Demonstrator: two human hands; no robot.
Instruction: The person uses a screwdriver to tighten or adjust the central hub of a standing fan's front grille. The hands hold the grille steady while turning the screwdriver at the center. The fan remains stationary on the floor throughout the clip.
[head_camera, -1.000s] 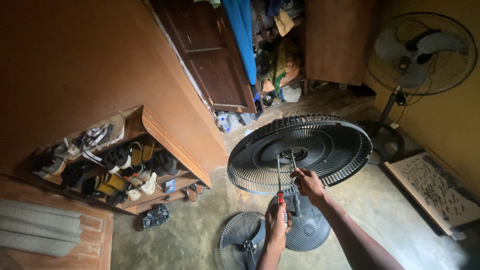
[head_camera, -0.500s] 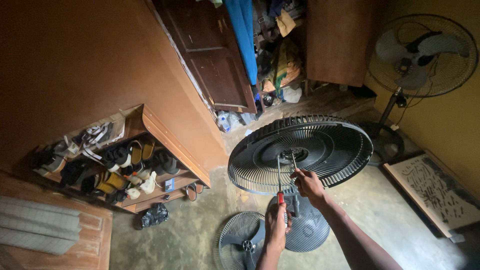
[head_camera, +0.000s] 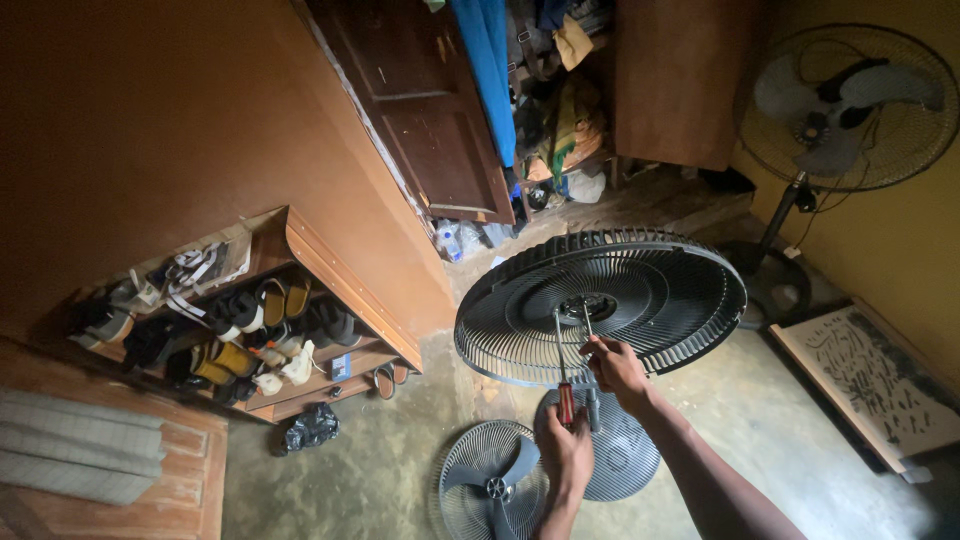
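A round black fan guard sits on top of a fan stand in front of me, its open face turned up. My left hand grips a red-handled screwdriver held upright, its shaft reaching the hub at the guard's middle. My right hand rests on the guard beside the hub, fingers pinched at a thin metal part there. What the fingers hold is too small to tell. Below the hands lie a second grille with a fan blade and the round fan base on the floor.
A wooden shoe rack full of shoes leans at the left. A second standing fan is at the back right by the yellow wall. A flat board lies at right, a black bag on the concrete floor, cluttered cupboards behind.
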